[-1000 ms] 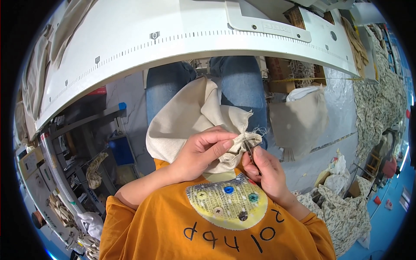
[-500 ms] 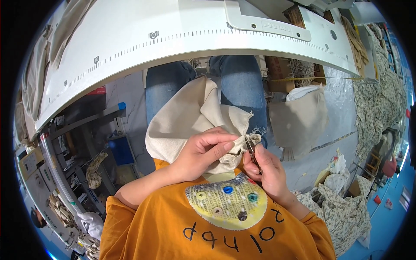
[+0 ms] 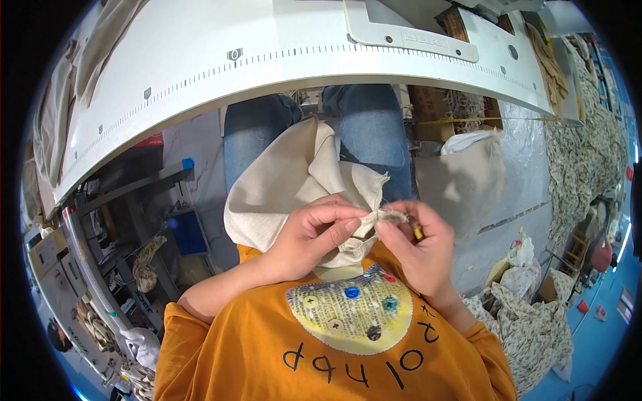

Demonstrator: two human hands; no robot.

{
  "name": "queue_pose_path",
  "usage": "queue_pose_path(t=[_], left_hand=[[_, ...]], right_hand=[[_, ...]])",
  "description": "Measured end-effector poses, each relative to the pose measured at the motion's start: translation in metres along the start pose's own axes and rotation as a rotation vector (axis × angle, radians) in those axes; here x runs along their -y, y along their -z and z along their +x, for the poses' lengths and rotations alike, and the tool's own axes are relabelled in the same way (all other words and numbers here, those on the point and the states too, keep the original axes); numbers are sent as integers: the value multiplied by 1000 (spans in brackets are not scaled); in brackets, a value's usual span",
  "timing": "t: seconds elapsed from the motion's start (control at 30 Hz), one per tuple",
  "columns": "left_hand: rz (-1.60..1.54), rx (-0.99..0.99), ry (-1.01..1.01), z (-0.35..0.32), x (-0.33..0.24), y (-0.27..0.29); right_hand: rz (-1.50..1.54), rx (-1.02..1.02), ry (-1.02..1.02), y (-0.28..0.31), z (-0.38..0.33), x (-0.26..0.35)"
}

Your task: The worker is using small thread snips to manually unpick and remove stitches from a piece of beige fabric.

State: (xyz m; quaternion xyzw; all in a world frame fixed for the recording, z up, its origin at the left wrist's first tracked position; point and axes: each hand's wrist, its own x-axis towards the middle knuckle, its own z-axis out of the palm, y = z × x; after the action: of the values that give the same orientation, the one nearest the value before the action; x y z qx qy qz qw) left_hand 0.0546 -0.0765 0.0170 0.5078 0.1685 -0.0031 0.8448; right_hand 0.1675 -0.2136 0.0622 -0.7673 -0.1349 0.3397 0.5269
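Note:
A cream cloth (image 3: 277, 184) with a frayed edge lies bunched across my lap. My left hand (image 3: 309, 235) is closed in a pinch on its gathered edge, thumb against forefinger. Close beside it, my right hand (image 3: 422, 248) pinches the same edge, its thumb and fingertips almost meeting the left ones. A small tool with a yellow and dark part (image 3: 418, 232), seemingly thread snips, shows between the right hand's fingers; the rest is hidden. Loose threads hang near the pinched spot.
A white sewing-machine table (image 3: 281, 73) with a ruler scale curves across the top, over my jeans-clad knees. At right, a beige cloth (image 3: 461, 180) hangs by a cardboard box (image 3: 431, 110). Patterned fabric (image 3: 528, 334) is heaped lower right. A metal stand (image 3: 134, 187) is at left.
The snips' blades, at the frayed threads before, have swung back into my right hand. That hand has turned, and its fingers now pinch the cloth edge. My left hand keeps its place.

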Motion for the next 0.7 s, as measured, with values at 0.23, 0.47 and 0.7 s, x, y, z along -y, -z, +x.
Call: queue_pose_path(t=[0.23, 0.47, 0.7], left_hand=[[99, -27, -36, -1, -4, 0], [-189, -40, 144, -2, 4, 4], [-276, -28, 181, -1, 6, 6]], right_hand=[[-21, -60, -59, 1, -3, 1], [185, -213, 139, -3, -13, 2], [527, 400, -519, 9, -18, 8]])
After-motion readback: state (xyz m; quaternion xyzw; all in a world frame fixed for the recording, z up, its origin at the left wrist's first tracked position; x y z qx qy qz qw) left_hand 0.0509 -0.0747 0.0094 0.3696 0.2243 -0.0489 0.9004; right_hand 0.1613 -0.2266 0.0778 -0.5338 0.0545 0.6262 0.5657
